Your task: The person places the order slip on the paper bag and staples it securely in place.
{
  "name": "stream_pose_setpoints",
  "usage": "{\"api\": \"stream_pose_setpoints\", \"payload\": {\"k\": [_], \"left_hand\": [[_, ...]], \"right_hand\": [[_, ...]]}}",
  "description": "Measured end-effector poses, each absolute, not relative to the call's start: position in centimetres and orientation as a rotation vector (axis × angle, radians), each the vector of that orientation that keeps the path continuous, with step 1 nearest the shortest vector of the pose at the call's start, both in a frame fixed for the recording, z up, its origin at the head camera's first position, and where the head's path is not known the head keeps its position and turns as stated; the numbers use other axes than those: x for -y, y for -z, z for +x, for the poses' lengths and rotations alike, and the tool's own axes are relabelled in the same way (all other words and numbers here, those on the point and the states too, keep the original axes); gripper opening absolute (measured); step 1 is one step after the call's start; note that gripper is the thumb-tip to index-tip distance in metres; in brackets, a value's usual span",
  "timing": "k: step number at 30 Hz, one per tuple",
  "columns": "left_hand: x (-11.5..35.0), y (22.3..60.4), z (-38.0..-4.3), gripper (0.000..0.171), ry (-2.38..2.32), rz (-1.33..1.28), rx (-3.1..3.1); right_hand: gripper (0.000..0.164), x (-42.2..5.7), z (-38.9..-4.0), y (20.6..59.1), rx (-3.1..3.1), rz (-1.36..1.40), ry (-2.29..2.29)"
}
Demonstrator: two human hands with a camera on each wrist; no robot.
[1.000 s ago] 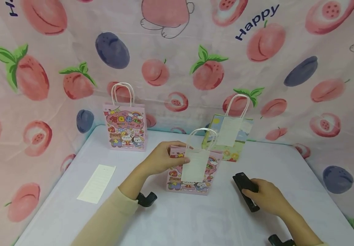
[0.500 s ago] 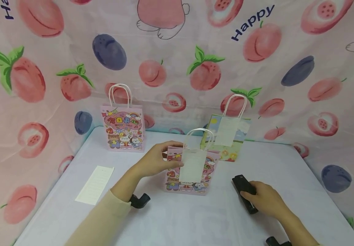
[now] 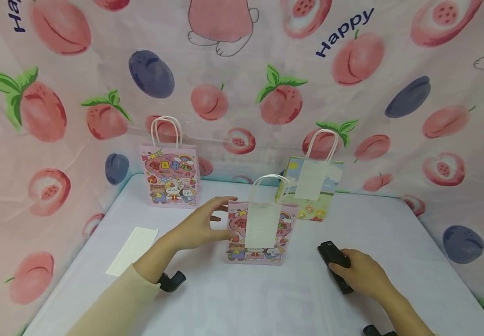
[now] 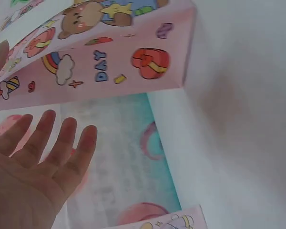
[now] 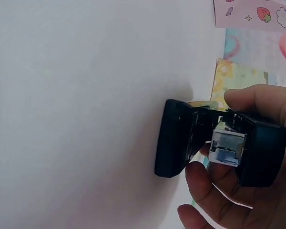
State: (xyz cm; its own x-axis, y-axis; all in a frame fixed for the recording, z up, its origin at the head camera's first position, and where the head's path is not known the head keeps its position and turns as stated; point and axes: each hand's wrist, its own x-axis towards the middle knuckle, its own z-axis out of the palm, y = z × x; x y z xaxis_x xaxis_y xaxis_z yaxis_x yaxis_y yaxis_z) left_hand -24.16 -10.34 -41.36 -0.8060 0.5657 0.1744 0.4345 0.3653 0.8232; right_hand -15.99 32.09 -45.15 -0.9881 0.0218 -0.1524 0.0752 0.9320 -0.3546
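Note:
A pink cartoon paper bag [image 3: 236,235] with white handles stands mid-table, a white paper slip [image 3: 262,226] hanging over its front below the handle. My left hand [image 3: 195,228] is just left of this bag, fingers spread. In the left wrist view, those straight fingers [image 4: 66,143] are apart from the bag's side panel [image 4: 114,67], with the thumb tip near the front face. To the right, my right hand [image 3: 365,275] grips a black stapler [image 3: 335,263] low over the table. In the right wrist view, the stapler's [image 5: 174,138] jaws stand apart.
Behind on the right stands a green and blue paper bag [image 3: 315,211] with its own white slip [image 3: 309,181]. Another pink bag [image 3: 170,175] is at the back left. A loose paper slip [image 3: 130,249] lies on the left of the white table [image 3: 267,303]. A fruit-print cloth [image 3: 242,74] hangs behind.
My left hand has drawn back leftward from the slip and the middle bag, its fingers spreading. My right hand keeps the stapler almost in place.

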Motion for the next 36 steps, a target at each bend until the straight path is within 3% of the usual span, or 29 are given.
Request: {"api": "stream_pose_setpoints", "payload": {"k": [8,14,22,29,36], "left_hand": [[11.5,42.8,-23.1,0.09,-1.267,0.801,-2.55],[11.6,43.5,-22.5,0.076,-1.254,0.757,-2.575],[11.1,44.2,-21.9,0.043,-1.277,0.787,-2.594],[10.7,44.5,-21.3,0.036,-1.244,0.807,-2.652],[10.3,44.3,-20.7,0.033,-1.233,0.782,-2.685]], "right_hand": [[0.069,-32.2,-15.9,45.4,-2.948,0.077,0.535],[0.064,-31.1,-15.2,44.3,-3.082,-0.015,0.536],[0.062,-27.0,-15.1,42.3,-3.102,-0.221,0.812],[0.058,-24.0,-15.8,42.3,-2.923,-0.331,1.095],[0.041,-22.1,-16.5,43.2,-2.841,-0.419,1.225]]}}
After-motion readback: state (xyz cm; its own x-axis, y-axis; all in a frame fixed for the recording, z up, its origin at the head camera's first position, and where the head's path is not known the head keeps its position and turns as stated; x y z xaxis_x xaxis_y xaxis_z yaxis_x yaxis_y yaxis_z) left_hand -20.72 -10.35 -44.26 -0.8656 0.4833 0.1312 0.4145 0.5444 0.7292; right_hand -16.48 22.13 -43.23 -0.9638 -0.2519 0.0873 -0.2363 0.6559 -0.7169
